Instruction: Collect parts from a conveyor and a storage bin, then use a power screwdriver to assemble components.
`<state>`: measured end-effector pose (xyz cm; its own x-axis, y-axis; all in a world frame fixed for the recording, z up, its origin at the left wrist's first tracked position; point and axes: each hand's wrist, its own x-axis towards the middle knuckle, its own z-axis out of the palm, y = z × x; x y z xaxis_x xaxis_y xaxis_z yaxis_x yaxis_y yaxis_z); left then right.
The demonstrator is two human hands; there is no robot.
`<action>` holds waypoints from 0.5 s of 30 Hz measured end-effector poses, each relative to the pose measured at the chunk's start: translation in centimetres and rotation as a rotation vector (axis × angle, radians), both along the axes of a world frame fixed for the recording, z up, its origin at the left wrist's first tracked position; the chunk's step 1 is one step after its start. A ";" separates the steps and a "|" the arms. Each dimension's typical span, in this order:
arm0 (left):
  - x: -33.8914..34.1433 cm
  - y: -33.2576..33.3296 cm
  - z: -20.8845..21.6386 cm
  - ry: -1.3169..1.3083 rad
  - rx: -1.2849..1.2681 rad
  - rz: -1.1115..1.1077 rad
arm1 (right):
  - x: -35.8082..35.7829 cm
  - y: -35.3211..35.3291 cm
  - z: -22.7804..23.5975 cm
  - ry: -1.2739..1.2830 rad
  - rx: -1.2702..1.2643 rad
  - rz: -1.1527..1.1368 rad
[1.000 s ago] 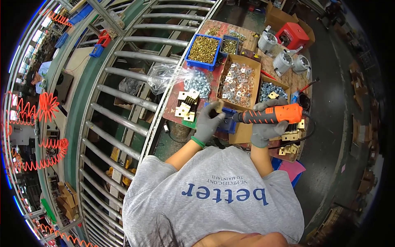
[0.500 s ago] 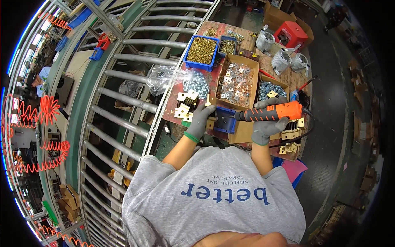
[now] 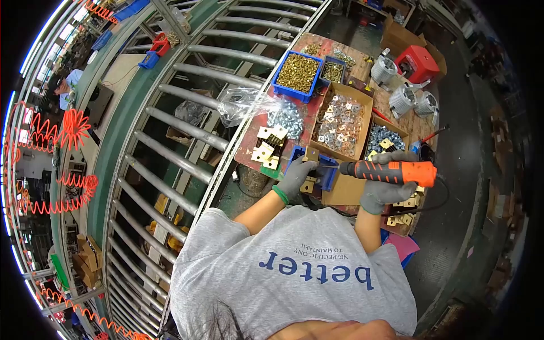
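Observation:
My left hand (image 3: 296, 178), in a grey glove with a green cuff, is closed on a brass-coloured block (image 3: 310, 154) at the near left side of a small blue tray (image 3: 328, 177). Gripped in my gloved right hand (image 3: 381, 194) is an orange and black power screwdriver (image 3: 395, 171), lying level with its thin bit pointing left toward the block. Whether the bit touches the block I cannot tell. Left of the tray lie several brass-coloured blocks with dark middles (image 3: 265, 152); more such blocks (image 3: 403, 218) lie by my right wrist.
Beyond my hands stand a carton of metal plates (image 3: 341, 120), a blue bin of brass-coloured fasteners (image 3: 296, 75) and a box of grey screws (image 3: 381, 140). Loose fasteners (image 3: 285, 119) lie beside a plastic bag (image 3: 243, 106). A roller conveyor (image 3: 190, 126) runs along the left. A cable (image 3: 445, 198) trails from the screwdriver.
The whole view has shifted, so the bench sits farther right in the picture. Both hands, with the block and the screwdriver, have come slightly nearer to me and to the right.

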<state>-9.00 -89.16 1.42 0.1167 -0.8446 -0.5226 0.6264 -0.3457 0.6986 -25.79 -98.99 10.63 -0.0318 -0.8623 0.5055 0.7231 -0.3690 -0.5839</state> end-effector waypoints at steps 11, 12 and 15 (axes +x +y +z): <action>10.0 -2.5 -3.0 -1.457 0.280 -0.018 | -3.1 1.4 1.2 -0.035 0.029 -0.123; 10.1 -2.5 -3.4 -1.458 0.274 -0.026 | -3.4 1.5 1.5 -0.035 0.019 -0.075; 9.7 -2.6 -4.8 -1.666 0.230 -0.078 | -4.5 2.1 2.2 -0.041 -0.002 -0.063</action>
